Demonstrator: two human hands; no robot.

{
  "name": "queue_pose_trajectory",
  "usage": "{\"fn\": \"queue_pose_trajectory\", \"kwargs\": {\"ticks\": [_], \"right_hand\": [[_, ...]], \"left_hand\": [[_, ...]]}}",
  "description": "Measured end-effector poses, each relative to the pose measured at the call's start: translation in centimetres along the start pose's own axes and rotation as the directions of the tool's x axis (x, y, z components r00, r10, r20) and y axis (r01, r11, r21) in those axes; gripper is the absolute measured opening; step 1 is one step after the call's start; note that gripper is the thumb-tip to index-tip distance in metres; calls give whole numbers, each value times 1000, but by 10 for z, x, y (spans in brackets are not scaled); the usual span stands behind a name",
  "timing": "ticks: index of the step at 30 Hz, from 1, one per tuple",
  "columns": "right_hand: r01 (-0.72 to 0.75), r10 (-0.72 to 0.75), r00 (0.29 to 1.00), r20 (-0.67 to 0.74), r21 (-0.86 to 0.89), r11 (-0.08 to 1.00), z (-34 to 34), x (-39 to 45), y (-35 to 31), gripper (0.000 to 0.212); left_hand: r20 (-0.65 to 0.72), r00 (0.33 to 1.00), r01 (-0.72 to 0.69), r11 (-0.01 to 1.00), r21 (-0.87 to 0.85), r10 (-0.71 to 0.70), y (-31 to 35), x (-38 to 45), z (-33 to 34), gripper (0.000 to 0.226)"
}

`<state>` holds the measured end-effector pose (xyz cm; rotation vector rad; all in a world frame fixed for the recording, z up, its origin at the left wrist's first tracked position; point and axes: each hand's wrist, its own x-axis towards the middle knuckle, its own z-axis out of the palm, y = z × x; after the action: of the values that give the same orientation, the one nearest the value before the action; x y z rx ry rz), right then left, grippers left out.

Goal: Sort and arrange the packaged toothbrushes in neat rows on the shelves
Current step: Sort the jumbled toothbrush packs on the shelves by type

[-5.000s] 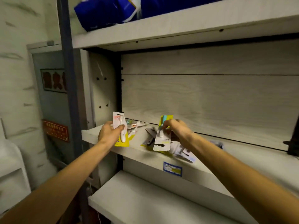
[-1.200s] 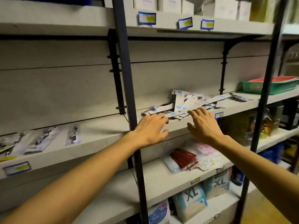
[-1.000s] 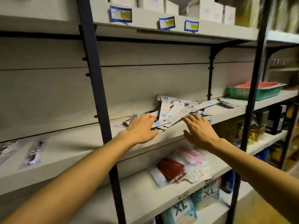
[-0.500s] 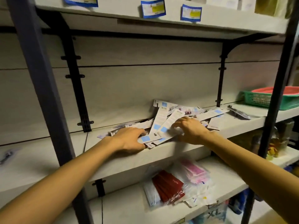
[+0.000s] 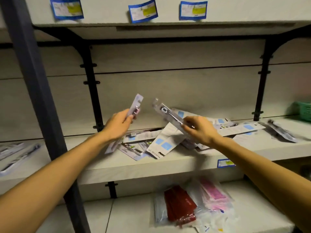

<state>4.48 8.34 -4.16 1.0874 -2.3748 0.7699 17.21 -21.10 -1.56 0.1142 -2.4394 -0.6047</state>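
My left hand (image 5: 117,126): fingers closed around a toothbrush pack (image 5: 134,107), thumb on its front; the pack points up and a little to the right, raised off the shelf, and my palm hides its lower half
My right hand (image 5: 200,129): thumb and fingers pinched on the lower end of a second pack (image 5: 165,113), which slants up to the left; the brush head shows through the clear plastic, the handle end is covered by my fingers
Between the two packs: the top ends lean toward each other but do not touch
Pile (image 5: 161,142): loose toothbrush packs lie overlapping on the middle shelf (image 5: 168,165) just under and behind my hands, some face down with blue squares on the card; the print is too blurred to read
Far right of the shelf: one more pack (image 5: 281,133), smeared by motion, and a green basket (image 5: 303,111) cut off by the frame edge
Far left of the shelf: a few packs (image 5: 18,153) lying flat beyond the dark post (image 5: 35,91), blurred and partly cut off
Shelf below: red packets (image 5: 180,205) and pink packets (image 5: 213,194) in clear wrap, contents hard to make out
Shelf above: three blue-edged price labels (image 5: 143,10), text unreadable
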Motion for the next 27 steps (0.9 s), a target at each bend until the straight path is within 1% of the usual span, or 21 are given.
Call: {"fn": "queue_pose_trajectory", "kwargs": {"ticks": [2, 4, 7, 12, 16, 21, 22, 24, 25, 27], "right_hand": [[12, -6, 998, -67, 88, 996, -2, 3, 5, 23], [17, 6, 993, -119, 190, 982, -3, 4, 7, 19], [-16, 66, 991, -117, 382, 924, -4, 4, 9, 20], [-46, 123, 989, -79, 627, 778, -1, 3, 7, 12], [-119, 241, 970, -33, 801, 587, 4, 5, -3, 16], [-192, 299, 953, 53, 868, 458, 14, -5, -23, 14], [-210, 299, 951, 76, 869, 447, 16, -7, -28, 14], [-223, 284, 954, 98, 863, 452, 20, -10, -39, 11], [-217, 275, 957, 96, 863, 455, 21, -11, -45, 11], [-206, 264, 961, 87, 859, 468, 24, -12, -60, 13]], "left_hand": [[-98, 995, 25, 998, -51, -30, 15, 3, -2, 23], [-163, 986, 25, 996, -86, -39, 31, 5, -1, 27], [-228, 971, 32, 983, -181, -73, 54, 7, 3, 29], [-216, 960, 77, 907, -414, -180, 80, 10, 16, 29], [-201, 942, 115, 819, -561, -270, 89, 1, 26, 34], [-154, 901, 223, 737, -638, -406, 80, -19, 30, 34], [-138, 898, 240, 728, -643, -418, 76, -24, 27, 34], [-113, 898, 255, 712, -654, -425, 68, -33, 20, 43], [-100, 899, 261, 705, -660, -426, 65, -39, 15, 47], [-83, 898, 278, 704, -654, -432, 57, -51, 4, 47]]}}
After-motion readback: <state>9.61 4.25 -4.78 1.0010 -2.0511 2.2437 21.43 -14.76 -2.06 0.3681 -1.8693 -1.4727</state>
